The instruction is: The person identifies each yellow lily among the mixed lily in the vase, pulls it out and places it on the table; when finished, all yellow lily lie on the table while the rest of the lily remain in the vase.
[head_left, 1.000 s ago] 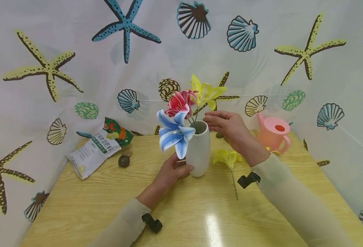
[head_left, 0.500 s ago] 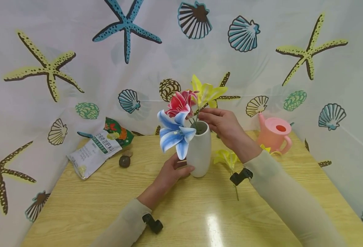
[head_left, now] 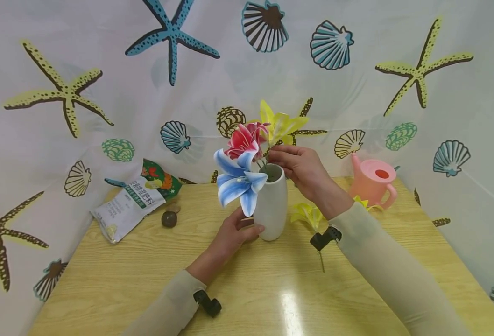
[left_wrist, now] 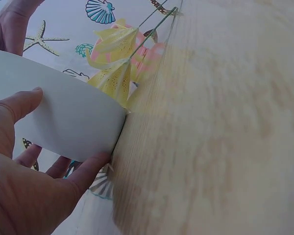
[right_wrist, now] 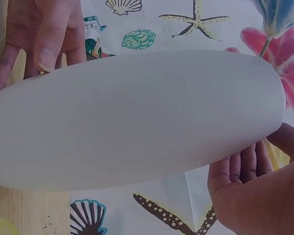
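Chinese characters run across the bag [head_left: 131,203] at my left, too blurred to read surely. The white vase [head_left: 272,212] stands upright on the wooden table [head_left: 238,298], mouth up, its long axis vertical. My left hand [head_left: 234,233] holds its lower side between thumb and fingers. My right hand [head_left: 307,172] is beside the rim, near the yellow flower [head_left: 281,125] (whether it pinches a stem, I cannot tell).

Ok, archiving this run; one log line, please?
left hand: holds white vase | right hand: at rim, grip unclear | three flowers: in vase
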A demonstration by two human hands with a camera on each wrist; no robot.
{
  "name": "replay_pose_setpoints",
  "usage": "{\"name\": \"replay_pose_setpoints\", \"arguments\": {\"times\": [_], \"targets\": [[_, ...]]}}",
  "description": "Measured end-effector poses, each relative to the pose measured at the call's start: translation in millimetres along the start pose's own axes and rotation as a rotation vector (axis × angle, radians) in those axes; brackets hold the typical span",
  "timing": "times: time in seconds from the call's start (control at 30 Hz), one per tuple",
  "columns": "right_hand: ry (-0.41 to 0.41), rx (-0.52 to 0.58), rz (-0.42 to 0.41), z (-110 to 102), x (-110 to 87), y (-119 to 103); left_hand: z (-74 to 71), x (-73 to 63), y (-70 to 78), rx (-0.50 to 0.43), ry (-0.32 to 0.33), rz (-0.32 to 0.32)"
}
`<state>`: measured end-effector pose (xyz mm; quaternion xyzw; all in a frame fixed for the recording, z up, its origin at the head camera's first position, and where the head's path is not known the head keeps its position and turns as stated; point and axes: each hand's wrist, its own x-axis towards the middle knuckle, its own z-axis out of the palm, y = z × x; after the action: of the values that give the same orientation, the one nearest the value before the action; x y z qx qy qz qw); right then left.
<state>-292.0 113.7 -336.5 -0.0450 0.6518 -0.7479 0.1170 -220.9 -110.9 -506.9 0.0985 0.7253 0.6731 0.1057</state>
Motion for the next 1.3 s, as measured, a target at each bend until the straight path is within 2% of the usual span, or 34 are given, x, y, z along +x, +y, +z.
{"name": "replay_pose_setpoints", "arguments": {"times": [0.33, 0.57, 0.93, 1.3], "targets": [[0.01, -0.003, -0.024, 7, 0.3, -3, -1.1, 1.4, 0.7, -0.007, -0.001, 0.001], [0.019, -0.018, -0.011, 10, 0.7, -2, -0.9, 0.1, 1.9, 0.004, 0.006, -0.008], [0.03, 0.022, -0.007, 12, 0.0, -2, 0.2, -0.2, 1.5, 0.014, 0.014, -0.026], [0.044, 0.058, -0.086, 11, 0.9, -1, 0.8, -1.4, 2.2, 0.023, 0.018, -0.015]]}}
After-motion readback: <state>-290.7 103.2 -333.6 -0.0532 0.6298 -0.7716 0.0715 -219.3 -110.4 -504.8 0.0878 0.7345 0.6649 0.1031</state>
